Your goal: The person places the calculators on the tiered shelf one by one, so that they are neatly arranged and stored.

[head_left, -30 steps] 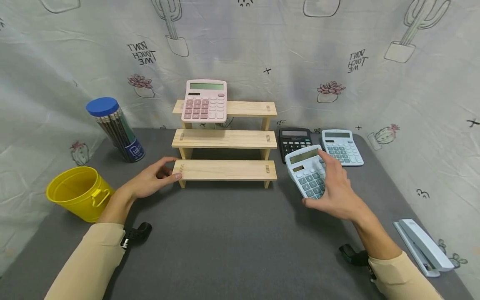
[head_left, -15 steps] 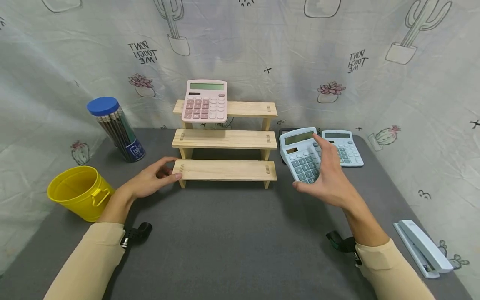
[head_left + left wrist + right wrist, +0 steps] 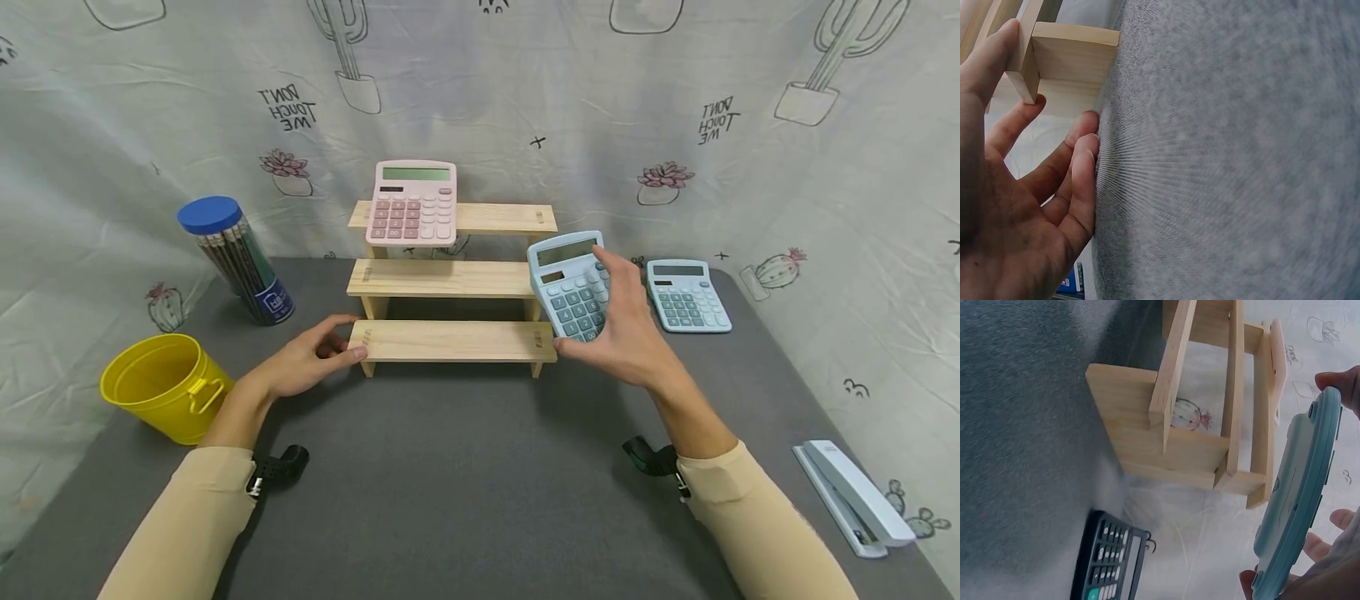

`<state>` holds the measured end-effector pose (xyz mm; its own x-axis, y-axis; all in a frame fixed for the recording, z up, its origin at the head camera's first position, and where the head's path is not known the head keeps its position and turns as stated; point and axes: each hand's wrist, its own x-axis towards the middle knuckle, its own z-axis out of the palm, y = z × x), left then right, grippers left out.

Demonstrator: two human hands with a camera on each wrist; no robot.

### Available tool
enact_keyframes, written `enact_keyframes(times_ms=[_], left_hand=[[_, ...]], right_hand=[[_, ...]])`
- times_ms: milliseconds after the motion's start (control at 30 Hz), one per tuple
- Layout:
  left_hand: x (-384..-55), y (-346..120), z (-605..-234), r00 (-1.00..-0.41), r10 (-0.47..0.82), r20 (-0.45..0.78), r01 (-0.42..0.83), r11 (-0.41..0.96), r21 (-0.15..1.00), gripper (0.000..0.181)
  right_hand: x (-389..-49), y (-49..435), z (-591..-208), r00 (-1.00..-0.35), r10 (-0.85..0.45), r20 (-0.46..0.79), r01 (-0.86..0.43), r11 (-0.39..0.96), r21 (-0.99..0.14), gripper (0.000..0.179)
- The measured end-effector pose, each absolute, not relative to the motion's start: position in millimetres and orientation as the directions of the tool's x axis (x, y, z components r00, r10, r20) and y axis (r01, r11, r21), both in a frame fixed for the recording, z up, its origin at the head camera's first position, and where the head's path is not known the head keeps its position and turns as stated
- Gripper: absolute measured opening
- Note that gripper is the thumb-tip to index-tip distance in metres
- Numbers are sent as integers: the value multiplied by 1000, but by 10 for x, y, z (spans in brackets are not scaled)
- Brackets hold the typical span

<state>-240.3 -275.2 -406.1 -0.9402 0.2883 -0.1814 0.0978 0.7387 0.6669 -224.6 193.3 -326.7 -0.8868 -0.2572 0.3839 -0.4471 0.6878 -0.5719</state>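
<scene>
My right hand [image 3: 626, 333] grips a light blue calculator [image 3: 566, 287] by its edges, thumb at the lower edge and fingers at the top. The calculator is held up, tilted, beside the right end of a three-step wooden display shelf [image 3: 450, 342]. In the right wrist view the calculator [image 3: 1294, 500] shows its back and side, apart from the shelf. My left hand [image 3: 311, 358] pinches the left end of the lowest step, with the thumb on top and a finger at the board's corner in the left wrist view. A pink calculator [image 3: 411, 204] leans on the top step's left side.
Another light blue calculator [image 3: 688, 296] lies at the back right; a black calculator [image 3: 1110, 556] lies by the shelf. A stapler [image 3: 855, 500] is at the right edge. A yellow bucket [image 3: 165, 387] and a blue-lidded pencil tub [image 3: 236, 258] stand on the left.
My right hand has carried the light blue calculator left and up, from over the black calculator to the shelf's right end. My left hand stays on the lowest step.
</scene>
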Motion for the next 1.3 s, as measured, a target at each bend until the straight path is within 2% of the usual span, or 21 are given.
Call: enact_keyframes(times_ms=[600, 1300], left_hand=[[-2404, -2714, -4052, -943, 292, -161, 110, 728, 676, 75], [-2398, -2757, -4064, -943, 290, -166, 106, 731, 674, 74]], right_hand=[[-2544, 1518, -3074, -870, -259, 420, -478, 652, -589, 120], [-2997, 1016, -2812, -907, -170, 386, -389, 693, -607, 110]])
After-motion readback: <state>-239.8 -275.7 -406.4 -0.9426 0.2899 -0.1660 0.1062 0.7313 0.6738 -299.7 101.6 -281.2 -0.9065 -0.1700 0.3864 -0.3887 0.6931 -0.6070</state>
